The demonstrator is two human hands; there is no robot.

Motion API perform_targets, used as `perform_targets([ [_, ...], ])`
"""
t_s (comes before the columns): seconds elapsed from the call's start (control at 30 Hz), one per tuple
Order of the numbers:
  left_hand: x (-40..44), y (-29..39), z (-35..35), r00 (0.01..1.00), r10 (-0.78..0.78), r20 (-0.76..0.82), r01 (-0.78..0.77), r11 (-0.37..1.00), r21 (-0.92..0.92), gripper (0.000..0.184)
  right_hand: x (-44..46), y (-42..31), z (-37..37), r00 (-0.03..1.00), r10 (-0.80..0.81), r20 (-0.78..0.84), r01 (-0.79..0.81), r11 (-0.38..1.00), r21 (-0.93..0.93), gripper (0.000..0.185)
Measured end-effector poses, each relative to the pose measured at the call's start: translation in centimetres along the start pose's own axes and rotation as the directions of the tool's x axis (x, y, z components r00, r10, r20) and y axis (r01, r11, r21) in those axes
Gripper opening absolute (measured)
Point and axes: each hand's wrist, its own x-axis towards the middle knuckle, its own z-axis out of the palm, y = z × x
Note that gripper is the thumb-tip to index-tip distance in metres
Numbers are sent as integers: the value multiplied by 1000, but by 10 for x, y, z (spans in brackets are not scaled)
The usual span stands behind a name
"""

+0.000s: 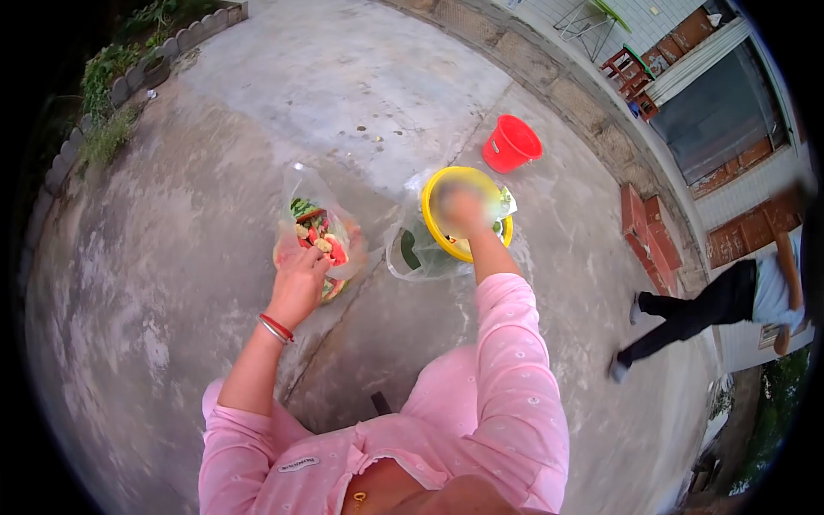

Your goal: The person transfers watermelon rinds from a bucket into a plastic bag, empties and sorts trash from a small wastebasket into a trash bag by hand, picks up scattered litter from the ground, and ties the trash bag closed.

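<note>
— Pink cloth is nearest us: a soft shirt (468, 455) with small pale prints, wrinkled along both sleeves. What's past it?

— Concrete (215, 266), rough and blotched, with a seam running between the hands.

— And the left hand (297, 285)?

— Fingertips drawn close together at the near edge of a bag (299, 187). I can't tell whether they pinch the plastic or a piece inside. Red cord and a pale band (275, 331) circle that wrist.

— How does the bag look?

— Thin, clear, crumpled, its mouth gaping just beyond those fingers. Scraps (324, 244) show in it: wet-looking red chunks, yellowish lumps, leafy green bits.

— The right hand (463, 210)?

— Over a yellow tub (428, 212), round and thick-rimmed. It's blurred there, so I can't say whether its fingers are apart or clamped.

— Anything near them?

— Left of those fingers, a second bag (402, 260), clear and loose, with a dark green piece (410, 250) in it. Beyond them to the right, a smooth red bucket (506, 150), tapered toward its base.
</note>
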Motion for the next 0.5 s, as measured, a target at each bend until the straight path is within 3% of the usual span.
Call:
perform_targets([
  [0.07,-1,2,-2,1000,28,-2,-28,1000,0,9,-4,14,14,995,-40,-91,45,997,57,71],
  [0.13,-4,-1,-3,998,64,9,-64,998,7,8,-13,17,12,1000,10,0,-10,997,82,77],
  [0.27,-10,0,0,996,44,83,-44,999,-1,9,-23,9,-4,999,15,32,-16,1000,16,82],
  [0.33,-11,0,3,997,36,61,-36,999,-11,9,-22,7,-1,1000,-14,-24,14,1000,1,77],
  [0.5,-20,5,11,977,-211,2,211,975,-72,8,-22,12,-3,992,-52,-119,63,994,93,59],
])
